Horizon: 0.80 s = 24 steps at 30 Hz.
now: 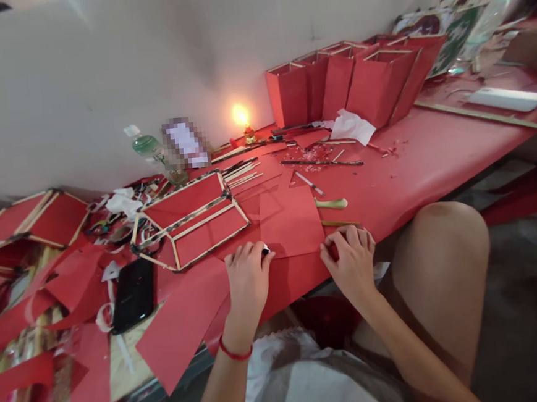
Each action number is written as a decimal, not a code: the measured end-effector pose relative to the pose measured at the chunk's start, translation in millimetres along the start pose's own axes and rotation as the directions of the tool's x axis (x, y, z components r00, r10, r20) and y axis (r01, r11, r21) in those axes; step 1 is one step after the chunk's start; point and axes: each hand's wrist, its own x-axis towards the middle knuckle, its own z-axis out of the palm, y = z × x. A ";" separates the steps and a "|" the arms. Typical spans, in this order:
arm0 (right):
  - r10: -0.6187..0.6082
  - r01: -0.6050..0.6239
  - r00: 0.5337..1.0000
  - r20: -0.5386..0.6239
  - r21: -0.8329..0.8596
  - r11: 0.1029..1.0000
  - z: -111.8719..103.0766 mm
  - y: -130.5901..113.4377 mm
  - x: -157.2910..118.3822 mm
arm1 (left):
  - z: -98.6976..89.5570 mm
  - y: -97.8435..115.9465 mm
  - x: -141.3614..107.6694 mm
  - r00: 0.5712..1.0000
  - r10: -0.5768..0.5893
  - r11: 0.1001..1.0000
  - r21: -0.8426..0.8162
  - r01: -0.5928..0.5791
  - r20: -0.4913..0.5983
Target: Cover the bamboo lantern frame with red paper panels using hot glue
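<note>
**BOTH HANDS AT THE RED SHEET, LEFT PINCHING STH SMALL**

Clock centred on the sheet, going L to R. Far out at 9 o'clock, a red-panelled frame (pixel 58 214), tilted, sticks along its edges. Next, btwn 8 and 9, the black phone (pixel 134 293), lying flat. Up at 10, a bottle (pixel 146 145) w/ greenish contents, standing by the wall. Back in close at 9, the stick frame (pixel 202 217), dark bits at its joints.

Now the left hand (pixel 251 269), approx 8 o'clock: fingers bent, thumb and index nearly closed on a small black-and-white item (pixel 265 249), right at the sheet's edge. At 11, an oil lamp (pixel 249 134), lit!

Centre: the red sheet (pixel 291 221), flat on the red tabletop (pixel 414 165), btwn the hands. Near 3, the green-handled tool (pixel 332 204), just beside it. Then the right hand (pixel 351 253) at 4: fingers curled, tips low by the sheet's corner; can't tell if they grip it.

Btwn 1 and 2, red paper boxes (pixel 378 84) stand grouped. And out at 2, a white bar (pixel 506 99), lying flat.
</note>
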 end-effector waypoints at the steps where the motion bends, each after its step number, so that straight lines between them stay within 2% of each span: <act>1: 0.002 -0.002 1.000 -0.004 0.011 1.000 0.5 -0.5 -0.8 | -2.5 4.4 -0.5 0.999 0.016 0.999 0.040 -0.015 -0.033; 4: 0.031 -0.030 0.999 -0.016 0.039 0.999 1.9 -2.6 -2.9 | -5.5 25.7 -8.1 0.981 0.078 0.994 0.095 -0.062 -0.177; 5: 0.042 -0.041 0.999 -0.021 0.042 0.998 2.4 -3.1 -3.4 | -4.2 34.5 -13.0 0.971 0.124 0.991 0.076 -0.110 -0.206; 7: 0.058 -0.057 0.998 -0.026 0.045 0.997 3.3 -3.8 -4.1 | 1.6 51.4 -24.8 0.952 0.247 0.967 -0.015 -0.254 -0.183; 9: 0.064 -0.063 0.998 -0.025 0.056 0.996 4.0 -4.0 -4.6 | 10.1 64.1 -36.1 0.944 0.288 0.951 -0.070 -0.302 -0.161; 13: 0.071 -0.068 0.997 -0.028 0.113 0.991 4.6 -2.6 -5.6 | 24.3 71.4 -48.4 0.944 0.277 0.955 -0.061 -0.292 -0.177; 18: 0.122 -0.120 0.993 0.002 0.216 0.969 3.9 -0.1 -5.8 | 28.1 69.8 -49.4 0.945 0.275 0.958 -0.032 -0.285 -0.179; 24: 0.126 -0.126 0.992 0.015 0.164 0.978 2.1 -3.0 -2.5 | 28.0 74.1 -51.3 0.949 0.256 0.966 0.002 -0.260 -0.184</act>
